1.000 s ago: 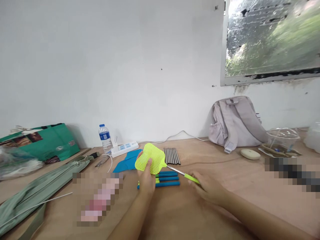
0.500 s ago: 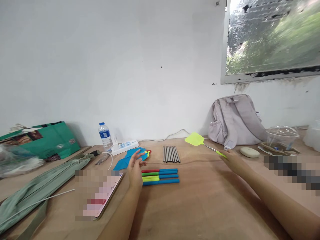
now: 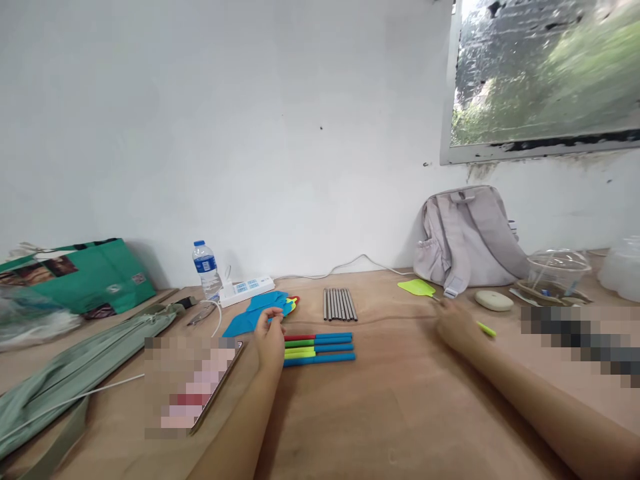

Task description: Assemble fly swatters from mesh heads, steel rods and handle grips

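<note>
My left hand (image 3: pixel 270 339) rests on the wooden table (image 3: pixel 380 413), its curled fingertips touching the edge of a stack of blue, yellow and red swatter heads (image 3: pixel 253 313). Whether it grips one I cannot tell. Just right of it lie several coloured handles with blue grips (image 3: pixel 320 349), and behind them a row of metal rods (image 3: pixel 339 304). My right hand (image 3: pixel 454 327), blurred, hovers low over the shaft of a yellow-green fly swatter. Its head (image 3: pixel 417 287) lies flat on the table and its handle tip (image 3: pixel 486 329) shows beyond my fingers.
A grey backpack (image 3: pixel 467 233) leans on the wall at the right, with a cream oval case (image 3: pixel 494 301) and a clear bowl (image 3: pixel 559 272) beside it. At the left are a water bottle (image 3: pixel 205 267), a power strip (image 3: pixel 246 290), a green bag (image 3: pixel 80 273) and a grey-green pouch (image 3: pixel 75 373).
My right hand carried the yellow-green swatter from the centre to the right and lowered it onto the table by the backpack. My left hand let go of its head and moved to the stack.
</note>
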The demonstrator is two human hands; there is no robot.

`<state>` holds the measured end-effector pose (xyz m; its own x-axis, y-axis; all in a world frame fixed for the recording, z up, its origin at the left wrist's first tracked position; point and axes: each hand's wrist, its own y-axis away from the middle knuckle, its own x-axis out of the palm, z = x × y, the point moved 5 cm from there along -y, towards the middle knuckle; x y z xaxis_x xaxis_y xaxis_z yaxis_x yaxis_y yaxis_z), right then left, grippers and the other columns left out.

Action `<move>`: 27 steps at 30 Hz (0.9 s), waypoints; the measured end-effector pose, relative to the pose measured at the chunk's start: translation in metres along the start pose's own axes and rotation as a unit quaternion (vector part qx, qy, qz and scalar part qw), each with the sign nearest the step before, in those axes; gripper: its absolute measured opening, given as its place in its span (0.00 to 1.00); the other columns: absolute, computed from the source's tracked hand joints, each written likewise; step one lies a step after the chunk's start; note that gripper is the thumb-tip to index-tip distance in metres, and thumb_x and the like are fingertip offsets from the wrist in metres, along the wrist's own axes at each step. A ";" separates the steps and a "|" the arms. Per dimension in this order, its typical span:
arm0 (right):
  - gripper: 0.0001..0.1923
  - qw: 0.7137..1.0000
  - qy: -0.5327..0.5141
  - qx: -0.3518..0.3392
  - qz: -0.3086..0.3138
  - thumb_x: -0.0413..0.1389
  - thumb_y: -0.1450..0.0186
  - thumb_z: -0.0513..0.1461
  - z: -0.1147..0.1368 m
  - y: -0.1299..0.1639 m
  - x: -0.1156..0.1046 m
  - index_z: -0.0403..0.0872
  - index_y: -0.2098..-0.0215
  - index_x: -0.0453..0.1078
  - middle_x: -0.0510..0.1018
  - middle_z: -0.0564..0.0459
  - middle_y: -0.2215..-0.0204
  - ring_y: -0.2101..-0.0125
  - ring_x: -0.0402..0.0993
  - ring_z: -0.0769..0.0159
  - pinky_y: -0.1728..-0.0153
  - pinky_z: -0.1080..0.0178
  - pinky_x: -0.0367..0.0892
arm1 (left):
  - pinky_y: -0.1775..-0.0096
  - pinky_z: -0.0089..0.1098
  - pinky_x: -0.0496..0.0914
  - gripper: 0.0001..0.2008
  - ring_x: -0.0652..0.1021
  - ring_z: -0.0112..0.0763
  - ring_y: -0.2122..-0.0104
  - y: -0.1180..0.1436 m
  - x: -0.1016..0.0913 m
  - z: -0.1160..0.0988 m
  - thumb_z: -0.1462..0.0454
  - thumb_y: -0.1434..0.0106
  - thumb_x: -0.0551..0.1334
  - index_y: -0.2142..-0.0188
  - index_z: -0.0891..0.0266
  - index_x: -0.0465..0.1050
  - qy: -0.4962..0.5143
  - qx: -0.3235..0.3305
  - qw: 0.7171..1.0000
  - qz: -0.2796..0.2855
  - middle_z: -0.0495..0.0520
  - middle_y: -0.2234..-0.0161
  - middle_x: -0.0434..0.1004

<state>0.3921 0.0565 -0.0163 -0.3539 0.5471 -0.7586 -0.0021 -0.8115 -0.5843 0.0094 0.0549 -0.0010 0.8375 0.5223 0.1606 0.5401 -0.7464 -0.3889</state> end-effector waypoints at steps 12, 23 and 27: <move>0.12 0.978 -0.127 -0.120 0.117 0.45 0.44 0.31 0.114 -0.021 0.087 0.45 0.62 0.61 0.67 0.49 0.63 0.63 0.65 0.67 0.61 0.65 0.59 | 0.59 0.36 0.65 0.15 0.70 0.36 0.63 -0.033 -0.023 0.001 0.74 0.52 0.46 0.66 0.63 0.64 -0.366 0.269 0.891 0.015 0.56 0.66 0.68; 0.06 0.985 -0.055 -0.078 0.144 0.47 0.41 0.37 0.106 -0.034 0.091 0.46 0.67 0.65 0.68 0.51 0.67 0.66 0.65 0.68 0.65 0.68 0.55 | 0.50 0.44 0.56 0.18 0.64 0.48 0.50 -0.045 -0.028 0.032 0.72 0.43 0.46 0.56 0.74 0.67 -0.600 0.232 0.761 0.084 0.68 0.58 0.71; 0.08 0.987 -0.026 -0.032 0.152 0.47 0.40 0.39 0.088 -0.039 0.094 0.45 0.65 0.64 0.71 0.48 0.68 0.65 0.67 0.64 0.66 0.66 0.55 | 0.47 0.43 0.53 0.18 0.66 0.45 0.50 -0.045 -0.024 0.042 0.65 0.40 0.47 0.57 0.72 0.68 -0.614 0.222 0.746 0.133 0.66 0.58 0.72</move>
<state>0.2765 0.1211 -0.0393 -0.3774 0.2668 -0.8868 0.1700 -0.9214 -0.3495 -0.0382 0.0936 -0.0257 0.0564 0.5681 -0.8210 0.0605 -0.8227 -0.5652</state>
